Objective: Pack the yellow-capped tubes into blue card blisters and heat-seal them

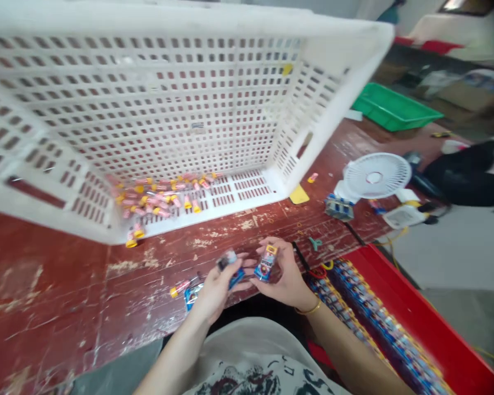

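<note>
Near the table's front edge, my right hand (287,274) pinches a small blue printed packet (265,265) with a yellow top, held upright between thumb and fingers. My left hand (216,286) is closed on another blue packet (235,277); a dark and clear part shows above its thumb, blurred. Both hands are close together, the fingertips almost meeting. Beside my left wrist a further blue packet (191,296) lies on the table, partly covered by the hand. Next to it is a pink tube with a yellow cap (179,288).
A white slatted crate (214,211) lies on its side on the worn red table (66,274), with several pink yellow-capped tubes (160,200) inside. Rightward are a red tray (411,307) with rows of packets, a white fan (374,174), a bundle of packets (339,207) and a green tray (395,107).
</note>
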`<control>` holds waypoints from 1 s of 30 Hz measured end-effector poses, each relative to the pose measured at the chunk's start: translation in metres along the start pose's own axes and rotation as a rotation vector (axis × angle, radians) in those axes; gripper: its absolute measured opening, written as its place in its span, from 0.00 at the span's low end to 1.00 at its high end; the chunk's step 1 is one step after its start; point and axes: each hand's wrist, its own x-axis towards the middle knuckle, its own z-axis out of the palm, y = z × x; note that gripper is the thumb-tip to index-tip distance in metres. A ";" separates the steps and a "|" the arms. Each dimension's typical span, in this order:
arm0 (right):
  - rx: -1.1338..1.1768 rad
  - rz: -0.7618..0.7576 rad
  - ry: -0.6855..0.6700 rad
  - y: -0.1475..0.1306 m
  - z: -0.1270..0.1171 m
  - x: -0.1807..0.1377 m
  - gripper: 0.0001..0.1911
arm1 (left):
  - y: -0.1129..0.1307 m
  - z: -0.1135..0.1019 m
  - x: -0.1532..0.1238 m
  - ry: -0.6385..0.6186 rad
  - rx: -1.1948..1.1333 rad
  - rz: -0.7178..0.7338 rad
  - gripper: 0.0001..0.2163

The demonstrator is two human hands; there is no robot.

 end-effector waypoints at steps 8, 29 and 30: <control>-0.909 0.483 0.552 0.086 -0.187 -0.198 0.33 | -0.013 0.006 0.008 -0.076 0.255 -0.098 0.21; -1.160 0.287 0.731 0.128 -0.221 -0.206 0.28 | -0.016 0.015 0.005 0.002 0.211 -0.112 0.20; -1.131 0.181 0.735 0.122 -0.207 -0.184 0.24 | -0.015 0.012 0.005 -0.011 0.194 -0.093 0.20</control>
